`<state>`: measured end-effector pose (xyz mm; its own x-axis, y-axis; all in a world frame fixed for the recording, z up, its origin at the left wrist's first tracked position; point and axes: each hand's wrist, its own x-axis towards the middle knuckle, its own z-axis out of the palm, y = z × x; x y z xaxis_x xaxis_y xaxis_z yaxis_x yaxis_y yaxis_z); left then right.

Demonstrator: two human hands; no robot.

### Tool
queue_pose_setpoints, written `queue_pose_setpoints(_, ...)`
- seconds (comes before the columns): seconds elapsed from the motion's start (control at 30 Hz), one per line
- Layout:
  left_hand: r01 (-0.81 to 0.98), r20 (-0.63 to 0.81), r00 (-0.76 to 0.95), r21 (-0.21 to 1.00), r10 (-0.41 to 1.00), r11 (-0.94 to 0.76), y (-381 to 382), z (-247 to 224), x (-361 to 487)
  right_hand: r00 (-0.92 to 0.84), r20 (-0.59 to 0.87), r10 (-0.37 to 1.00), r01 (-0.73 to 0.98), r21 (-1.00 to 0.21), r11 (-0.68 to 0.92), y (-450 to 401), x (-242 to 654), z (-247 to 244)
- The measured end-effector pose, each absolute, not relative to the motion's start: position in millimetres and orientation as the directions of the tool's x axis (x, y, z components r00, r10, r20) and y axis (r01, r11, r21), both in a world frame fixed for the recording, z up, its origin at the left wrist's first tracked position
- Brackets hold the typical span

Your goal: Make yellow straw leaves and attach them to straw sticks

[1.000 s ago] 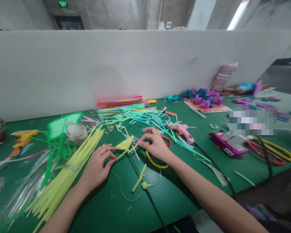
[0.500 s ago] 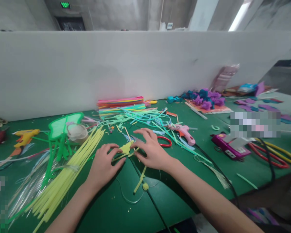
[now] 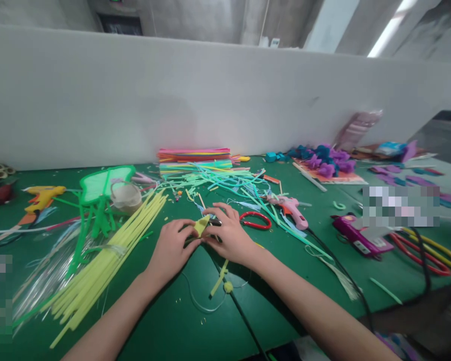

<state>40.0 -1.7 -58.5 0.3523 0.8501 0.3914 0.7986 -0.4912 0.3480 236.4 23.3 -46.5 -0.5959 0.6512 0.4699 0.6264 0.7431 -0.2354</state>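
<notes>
Over the middle of the green table (image 3: 165, 321), both my hands close on a small pale-yellow fuzzy piece (image 3: 201, 225). My left hand (image 3: 176, 245) pinches it from the left with thumb and fingers. From the right, my right hand (image 3: 227, 235) grips it, its fingertips almost meeting the left ones. A dark metal part (image 3: 215, 221), perhaps of the red-handled scissors (image 3: 256, 220), shows behind my right fingers. Closer to me lie a yellow fuzzy strip (image 3: 218, 285), a small yellow ball (image 3: 228, 287) and a loop of clear thread (image 3: 206, 310).
A bundle of yellow pipe cleaners (image 3: 113, 255) and a yellow glue gun (image 3: 43, 198) lie left. Behind are scattered turquoise strips (image 3: 210, 178) and a pink stack (image 3: 193, 154). To the right are a pink glue gun (image 3: 293, 210), its cord, and a purple device (image 3: 361, 238).
My hands have drawn closer together around the yellow piece, which now looks smaller and more upright between the fingertips. The camera view has tilted and shifted slightly.
</notes>
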Motion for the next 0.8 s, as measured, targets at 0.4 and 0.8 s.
queue_pose_setpoints(0.4,0.808,0.421,0.359,0.307,0.833,-0.503,-6,-56,45,-0.506,0.412,0.758,0.624,-0.432,0.651,25,237,-50)
queue_pose_setpoints(0.8,0.859,0.335,0.336,0.274,0.88,-0.432,-9,-50,18,-0.474,0.372,0.798,0.718,-0.362,0.595,25,255,-40)
